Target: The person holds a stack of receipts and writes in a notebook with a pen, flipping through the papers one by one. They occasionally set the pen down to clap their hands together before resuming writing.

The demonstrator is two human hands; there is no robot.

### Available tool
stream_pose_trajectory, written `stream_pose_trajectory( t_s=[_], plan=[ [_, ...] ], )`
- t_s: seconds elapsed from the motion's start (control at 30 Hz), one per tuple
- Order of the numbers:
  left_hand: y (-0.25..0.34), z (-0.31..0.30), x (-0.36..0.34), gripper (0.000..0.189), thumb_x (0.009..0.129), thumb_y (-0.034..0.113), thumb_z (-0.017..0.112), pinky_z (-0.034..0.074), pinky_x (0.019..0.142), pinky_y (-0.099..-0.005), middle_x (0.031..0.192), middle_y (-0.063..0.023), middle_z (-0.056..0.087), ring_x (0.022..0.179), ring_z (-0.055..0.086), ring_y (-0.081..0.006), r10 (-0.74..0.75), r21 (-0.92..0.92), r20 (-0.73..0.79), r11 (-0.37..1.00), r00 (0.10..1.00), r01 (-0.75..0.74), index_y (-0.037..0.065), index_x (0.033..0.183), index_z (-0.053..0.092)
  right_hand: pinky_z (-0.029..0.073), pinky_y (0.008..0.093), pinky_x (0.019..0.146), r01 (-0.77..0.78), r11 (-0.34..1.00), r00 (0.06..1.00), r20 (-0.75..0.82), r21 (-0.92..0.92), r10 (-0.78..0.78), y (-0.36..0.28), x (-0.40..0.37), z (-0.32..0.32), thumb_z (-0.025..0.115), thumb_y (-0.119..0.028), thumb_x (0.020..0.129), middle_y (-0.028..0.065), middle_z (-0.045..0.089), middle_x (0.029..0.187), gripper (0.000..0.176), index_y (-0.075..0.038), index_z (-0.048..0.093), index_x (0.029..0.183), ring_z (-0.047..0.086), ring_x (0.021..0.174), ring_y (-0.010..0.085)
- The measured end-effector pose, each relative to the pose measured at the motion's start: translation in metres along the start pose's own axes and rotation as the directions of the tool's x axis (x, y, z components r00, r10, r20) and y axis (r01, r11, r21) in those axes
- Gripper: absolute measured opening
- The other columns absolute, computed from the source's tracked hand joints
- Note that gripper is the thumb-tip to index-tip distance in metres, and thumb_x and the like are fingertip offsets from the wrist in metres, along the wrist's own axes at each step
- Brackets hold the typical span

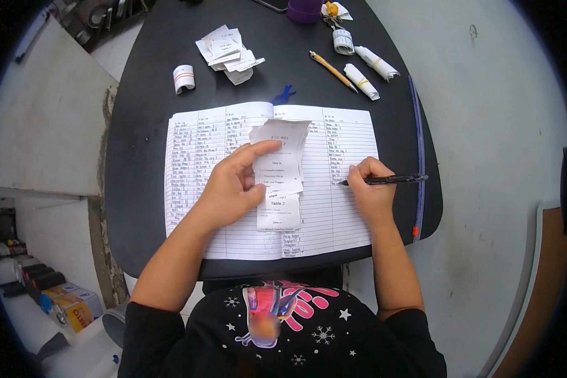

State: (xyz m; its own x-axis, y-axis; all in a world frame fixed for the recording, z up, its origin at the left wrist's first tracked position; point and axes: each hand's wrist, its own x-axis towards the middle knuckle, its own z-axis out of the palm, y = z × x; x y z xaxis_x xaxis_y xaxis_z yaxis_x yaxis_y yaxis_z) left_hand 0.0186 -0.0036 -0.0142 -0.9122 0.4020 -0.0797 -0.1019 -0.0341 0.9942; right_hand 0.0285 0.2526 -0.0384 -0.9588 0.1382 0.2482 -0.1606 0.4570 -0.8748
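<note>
An open lined notebook [233, 242] lies before me, its pages carrying handwritten columns. My left hand [233, 186] holds a few printed receipts [278, 167] over the middle of the notebook, index finger across the top one and thumb at its left edge. "Table 3" is printed on the lower receipt. Closed around a black pen [397, 179], my right hand [373, 186] rests on the right page. The pen's tip is at the lower end of a written column there.
Beyond the notebook are a pile of receipts [228, 53], a small paper roll [184, 79], a wooden pen [334, 72] and banded paper rolls [362, 82]. A purple container [305, 11] stands at the far edge. A wall [479, 157] runs along the right.
</note>
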Motion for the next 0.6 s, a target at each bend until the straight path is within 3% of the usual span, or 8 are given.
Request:
stream_pose_trajectory(
  t_s=[0.2,0.6],
  plan=[
    [0.0021,0.0004,-0.0009,0.063,0.071,-0.014,0.047,0.047,0.089,-0.0259,0.126,-0.0105,0.051,0.109,0.055,-0.0161,-0.01,0.017,-0.011,1.0,1.0,0.01,0.0,0.132,0.047,0.031,0.0255,0.046,0.049,0.997,0.998,0.041,-0.067,-0.047,0.0021,-0.0003,-0.001,0.064,-0.002,0.076,0.0004,0.045,0.051,0.028,-0.004,0.043,0.056,0.04,0.049,0.006],
    [0.0003,-0.0015,-0.0004,0.063,0.07,-0.014,0.047,0.047,0.091,-0.0265,0.126,-0.0106,0.051,0.11,0.055,-0.0162,-0.009,0.031,0.005,0.999,1.0,0.009,0.0,0.132,0.047,0.032,0.0255,0.046,-0.01,1.0,1.0,0.011,-0.028,0.01,-0.0017,0.0014,0.0,0.063,-0.002,0.076,0.0001,0.046,0.051,0.027,-0.003,0.044,0.056,0.04,0.049,0.0061]
  ],
)
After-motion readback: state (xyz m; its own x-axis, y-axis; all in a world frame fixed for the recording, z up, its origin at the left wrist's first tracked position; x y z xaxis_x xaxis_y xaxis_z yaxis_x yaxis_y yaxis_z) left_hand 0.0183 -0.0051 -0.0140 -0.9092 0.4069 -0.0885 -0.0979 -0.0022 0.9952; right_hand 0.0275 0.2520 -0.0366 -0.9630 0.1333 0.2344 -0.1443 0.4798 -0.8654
